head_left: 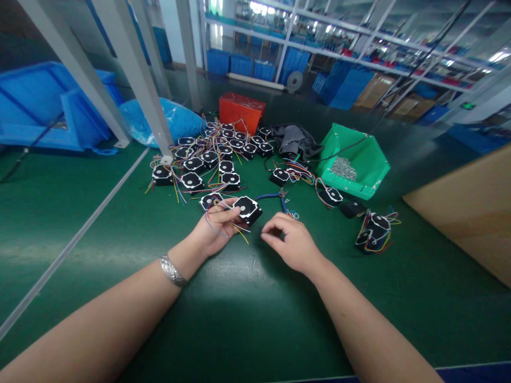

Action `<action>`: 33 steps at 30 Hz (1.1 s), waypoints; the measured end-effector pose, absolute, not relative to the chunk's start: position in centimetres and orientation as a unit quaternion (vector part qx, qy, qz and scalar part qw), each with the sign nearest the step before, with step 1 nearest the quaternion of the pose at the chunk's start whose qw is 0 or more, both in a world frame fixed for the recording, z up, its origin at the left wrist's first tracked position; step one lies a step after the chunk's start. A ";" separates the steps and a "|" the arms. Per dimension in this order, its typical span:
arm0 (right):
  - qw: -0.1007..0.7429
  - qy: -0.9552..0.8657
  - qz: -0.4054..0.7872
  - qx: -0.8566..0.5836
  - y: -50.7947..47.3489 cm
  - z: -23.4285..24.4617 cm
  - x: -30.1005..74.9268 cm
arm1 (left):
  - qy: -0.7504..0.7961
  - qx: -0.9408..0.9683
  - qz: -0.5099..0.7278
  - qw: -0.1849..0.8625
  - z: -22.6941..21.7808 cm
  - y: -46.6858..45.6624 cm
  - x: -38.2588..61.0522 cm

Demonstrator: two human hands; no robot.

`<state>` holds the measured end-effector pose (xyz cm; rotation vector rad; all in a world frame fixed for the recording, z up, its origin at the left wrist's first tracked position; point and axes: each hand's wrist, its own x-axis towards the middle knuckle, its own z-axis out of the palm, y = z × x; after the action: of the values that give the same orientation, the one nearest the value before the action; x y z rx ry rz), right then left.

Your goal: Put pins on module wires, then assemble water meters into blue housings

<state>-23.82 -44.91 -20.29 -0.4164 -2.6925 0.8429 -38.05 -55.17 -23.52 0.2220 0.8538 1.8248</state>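
Observation:
My left hand (217,226) grips a black stepper motor (248,208) with a white-edged face and coloured wires trailing between the fingers. To its right, apart from the motor, is my right hand (291,239), with thumb and fingertips curled together; anything pinched there is too small to make out. A pair of blue-handled pliers (275,196) lies just beyond both hands. Small rings and screws (293,214) rest beside the pliers. One loose screw (254,264) lies on the green tabletop (239,319) in front of me.
Several wired motors (194,181) spread behind my left hand, near a red box (241,111). A green bin (355,165) holds small metal parts, beside a dark cloth (295,141). More motors (373,231) sit at right, near a cardboard panel (471,207). Metal posts (136,69) rise at left.

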 end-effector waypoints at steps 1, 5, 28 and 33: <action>0.071 -0.946 0.294 -0.113 -44.9 -20.3 -23.8 | 0.354 0.085 0.767 0.528 -23.6 -55.1 -38.1; -0.066 -0.971 0.228 -0.020 -45.6 -20.6 -23.8 | 0.359 0.077 0.763 0.531 -23.6 -55.2 -38.1; 0.207 -0.736 0.594 -0.249 -44.8 -20.6 -24.2 | 0.442 0.190 0.672 0.563 -22.9 -55.7 -37.1; 0.217 -0.747 0.568 -0.268 -45.0 -20.5 -24.2 | 0.452 0.215 0.662 0.557 -23.1 -55.6 -37.1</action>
<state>-24.18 -44.95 -20.50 -0.7429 -2.0695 1.5732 -37.09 -55.64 -23.08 0.5070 1.0675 1.5630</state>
